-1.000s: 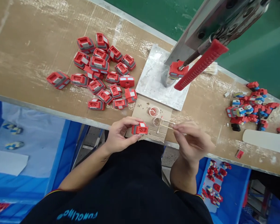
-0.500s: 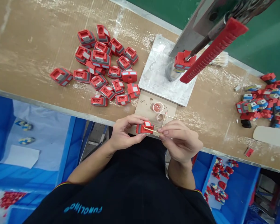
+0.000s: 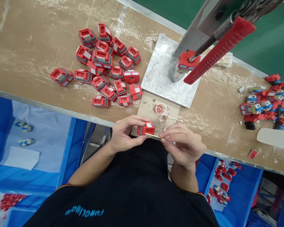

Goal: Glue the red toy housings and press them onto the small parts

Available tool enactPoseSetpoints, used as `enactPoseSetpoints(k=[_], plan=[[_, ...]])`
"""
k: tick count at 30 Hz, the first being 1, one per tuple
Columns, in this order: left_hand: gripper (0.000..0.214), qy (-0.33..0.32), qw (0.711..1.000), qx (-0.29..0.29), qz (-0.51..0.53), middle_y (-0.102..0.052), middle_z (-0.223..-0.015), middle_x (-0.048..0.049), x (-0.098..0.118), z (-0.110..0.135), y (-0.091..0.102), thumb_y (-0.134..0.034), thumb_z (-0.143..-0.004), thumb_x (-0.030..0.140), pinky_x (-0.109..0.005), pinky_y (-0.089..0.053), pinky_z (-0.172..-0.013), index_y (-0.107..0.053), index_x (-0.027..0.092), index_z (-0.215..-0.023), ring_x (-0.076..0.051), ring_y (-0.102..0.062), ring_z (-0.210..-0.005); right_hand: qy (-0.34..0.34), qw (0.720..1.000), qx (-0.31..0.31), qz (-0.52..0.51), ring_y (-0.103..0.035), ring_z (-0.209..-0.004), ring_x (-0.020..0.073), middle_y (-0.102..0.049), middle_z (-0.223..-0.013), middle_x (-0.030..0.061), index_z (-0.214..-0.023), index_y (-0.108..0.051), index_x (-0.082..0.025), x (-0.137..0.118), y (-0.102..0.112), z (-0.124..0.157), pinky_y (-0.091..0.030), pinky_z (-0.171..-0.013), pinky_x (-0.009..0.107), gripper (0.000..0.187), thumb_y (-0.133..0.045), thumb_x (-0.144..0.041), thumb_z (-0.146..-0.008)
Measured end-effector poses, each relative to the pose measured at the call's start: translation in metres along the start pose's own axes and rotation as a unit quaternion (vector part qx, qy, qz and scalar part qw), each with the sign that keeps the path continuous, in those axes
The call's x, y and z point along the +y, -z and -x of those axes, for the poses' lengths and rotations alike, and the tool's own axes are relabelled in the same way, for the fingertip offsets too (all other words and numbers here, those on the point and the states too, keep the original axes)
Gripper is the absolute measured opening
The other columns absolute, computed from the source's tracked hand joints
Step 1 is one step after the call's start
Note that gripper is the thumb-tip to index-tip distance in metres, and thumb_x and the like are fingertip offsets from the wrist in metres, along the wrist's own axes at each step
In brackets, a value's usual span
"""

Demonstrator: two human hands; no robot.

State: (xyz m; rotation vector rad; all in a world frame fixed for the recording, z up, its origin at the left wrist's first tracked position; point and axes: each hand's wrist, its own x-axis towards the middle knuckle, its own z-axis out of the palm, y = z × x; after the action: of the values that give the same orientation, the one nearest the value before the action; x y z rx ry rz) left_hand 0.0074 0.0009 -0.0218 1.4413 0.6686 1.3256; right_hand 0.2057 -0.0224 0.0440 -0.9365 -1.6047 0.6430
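Between the thumb and fingers of my left hand [image 3: 126, 133] is a red and grey toy vehicle part [image 3: 146, 128] with a white patch and a hollow facing up. My right hand [image 3: 185, 141] pinches a thin wooden stick [image 3: 153, 135]; its tip lies at the near edge of the part, close to my left thumb. Just beyond, on a beige board [image 3: 144, 108], stand a small cup with red contents [image 3: 160, 108] and a second small clear cup [image 3: 164, 119]. Sticks rest at that second cup.
Many similar red parts [image 3: 101, 60] lie on the bench at left. A press with a red handle [image 3: 220, 50] stands on a metal plate [image 3: 159, 66], a red piece under it. Assembled toys [image 3: 262, 107] are piled at right. Blue bins [image 3: 68, 151] sit below the front edge.
The stick's tip has moved from inside the part's hollow to its near edge. The part has shifted slightly left and away from me in my left hand.
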Motion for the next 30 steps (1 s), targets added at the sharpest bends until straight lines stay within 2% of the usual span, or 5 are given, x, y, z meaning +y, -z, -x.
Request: enactPoseSetpoints(k=[8,16,23,30], plan=[[0.036,-0.034,0.996,0.007,-0.08,-0.083,-0.114,-0.0094,0.009,-0.006,0.004,-0.09,-0.08,0.012,-0.032,-0.07,-0.081,-0.076,0.022,-0.112,-0.023,-0.083,-0.096,-0.007,1.0,0.008,0.017,-0.076,-0.067,0.0187,-0.082,-0.08,0.0027,-0.1,-0.075,-0.023,0.001,0.006,0.001,-0.061,-0.058,0.032,0.021,-0.075,-0.005,-0.09],[0.024,-0.067,0.984,0.003,-0.163,-0.084,-0.111,-0.0072,0.014,-0.009,0.006,-0.087,-0.083,0.018,-0.03,-0.07,-0.08,-0.077,0.022,-0.105,-0.021,-0.083,-0.093,0.007,1.0,0.012,0.007,-0.076,-0.067,0.0185,-0.083,-0.082,0.0027,-0.103,-0.076,-0.022,0.0,0.003,0.003,-0.063,-0.06,0.032,0.025,-0.076,-0.002,-0.087],[0.03,-0.076,0.982,0.005,-0.171,-0.083,-0.109,-0.0067,0.018,-0.01,0.006,-0.088,-0.081,0.015,-0.03,-0.068,-0.081,-0.076,0.022,-0.108,-0.019,-0.082,-0.092,-0.012,0.999,0.008,0.041,-0.076,-0.067,0.018,-0.081,-0.078,0.0014,-0.097,-0.074,-0.023,0.001,0.009,0.005,-0.061,-0.059,0.031,0.022,-0.075,-0.003,-0.088],[0.036,-0.063,0.985,0.005,-0.158,-0.083,-0.107,-0.0065,0.018,-0.009,0.006,-0.09,-0.079,0.016,-0.029,-0.067,-0.078,-0.078,0.023,-0.112,-0.019,-0.081,-0.089,0.002,0.997,0.021,0.068,-0.076,-0.069,0.0173,-0.081,-0.078,0.0009,-0.095,-0.073,-0.021,0.0,0.006,0.004,-0.062,-0.062,0.03,0.026,-0.076,0.002,-0.085]])
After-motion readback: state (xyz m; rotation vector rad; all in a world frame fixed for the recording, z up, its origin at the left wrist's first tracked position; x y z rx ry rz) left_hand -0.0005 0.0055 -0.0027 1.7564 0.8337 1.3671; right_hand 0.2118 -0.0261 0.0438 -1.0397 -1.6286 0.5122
